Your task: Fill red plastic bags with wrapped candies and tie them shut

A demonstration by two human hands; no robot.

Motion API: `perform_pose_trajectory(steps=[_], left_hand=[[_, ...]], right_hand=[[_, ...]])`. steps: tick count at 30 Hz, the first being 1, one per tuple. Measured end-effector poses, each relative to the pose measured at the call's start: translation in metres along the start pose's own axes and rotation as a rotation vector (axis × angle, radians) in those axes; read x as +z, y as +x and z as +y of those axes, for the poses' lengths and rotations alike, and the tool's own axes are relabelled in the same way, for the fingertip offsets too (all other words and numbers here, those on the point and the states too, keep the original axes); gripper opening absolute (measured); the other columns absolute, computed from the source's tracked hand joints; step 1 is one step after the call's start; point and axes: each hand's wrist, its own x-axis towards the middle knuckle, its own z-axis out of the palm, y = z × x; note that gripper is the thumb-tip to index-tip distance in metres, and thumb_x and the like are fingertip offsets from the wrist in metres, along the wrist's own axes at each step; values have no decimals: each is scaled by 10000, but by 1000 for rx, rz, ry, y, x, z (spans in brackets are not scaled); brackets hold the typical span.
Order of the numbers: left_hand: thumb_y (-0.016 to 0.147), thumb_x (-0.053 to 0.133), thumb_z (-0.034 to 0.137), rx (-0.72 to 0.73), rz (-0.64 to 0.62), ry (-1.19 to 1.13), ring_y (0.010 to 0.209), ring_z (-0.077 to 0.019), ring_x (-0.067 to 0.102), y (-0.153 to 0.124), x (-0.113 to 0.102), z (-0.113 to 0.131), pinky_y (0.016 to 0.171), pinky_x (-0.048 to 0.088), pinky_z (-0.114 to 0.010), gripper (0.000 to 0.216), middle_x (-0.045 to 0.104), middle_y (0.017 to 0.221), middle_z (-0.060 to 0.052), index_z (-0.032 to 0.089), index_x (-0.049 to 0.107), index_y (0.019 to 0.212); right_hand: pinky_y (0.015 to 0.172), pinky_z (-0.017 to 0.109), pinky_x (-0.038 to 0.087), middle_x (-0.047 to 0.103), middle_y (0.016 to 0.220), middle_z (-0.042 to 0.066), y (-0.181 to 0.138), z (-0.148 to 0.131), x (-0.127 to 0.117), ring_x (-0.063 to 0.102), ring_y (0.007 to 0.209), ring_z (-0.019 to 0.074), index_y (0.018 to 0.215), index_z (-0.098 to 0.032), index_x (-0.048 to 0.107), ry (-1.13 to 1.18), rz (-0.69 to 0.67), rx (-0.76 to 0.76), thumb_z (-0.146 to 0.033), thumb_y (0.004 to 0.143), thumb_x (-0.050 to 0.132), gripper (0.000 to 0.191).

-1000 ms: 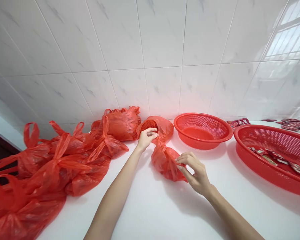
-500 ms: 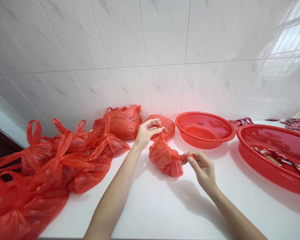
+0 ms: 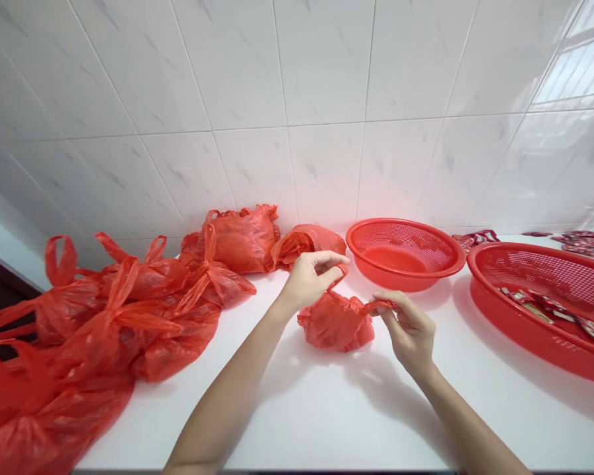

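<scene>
Before me, pale marbled wall tiles [image 3: 327, 66] back a smooth white worktop [image 3: 327, 409]. Mid-worktop, a crumpled red plastic bag [image 3: 334, 326] lies roughly nine-to-three. The left hand [image 3: 311, 277] pinches its gathered plastic at twelve o'clock; the right hand [image 3: 408, 330], equally near, pinches a twisted end at two.

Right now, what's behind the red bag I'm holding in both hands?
Behind the held bag, another red bag lies by the tiled wall, partly covered by your left hand. The held bag and that hand hide some of the tabletop, so I can't tell what's there.
</scene>
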Motion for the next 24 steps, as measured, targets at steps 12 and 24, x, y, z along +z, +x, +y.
perform_pose_trajectory(steps=[12, 24], left_hand=[[769, 797, 249, 35, -249, -16, 1044, -233, 707, -24, 30, 9, 937, 562, -360, 402, 758, 1090, -85, 185, 713, 1156], [826, 748, 264, 9, -196, -319, 814, -140, 684, -17, 24, 11, 753, 558, -266, 189, 741, 918, -36, 182, 734, 996]], right_hand=[[707, 326, 612, 730, 912, 40, -2, 5, 2, 729, 824, 196, 1025, -241, 637, -25, 100, 47, -289, 882, 723, 174], [1105, 494, 446, 551, 1450, 91, 7, 0, -2, 510, 1349, 297, 1419, -308, 482, 231, -390, 321, -433, 827, 782, 676]])
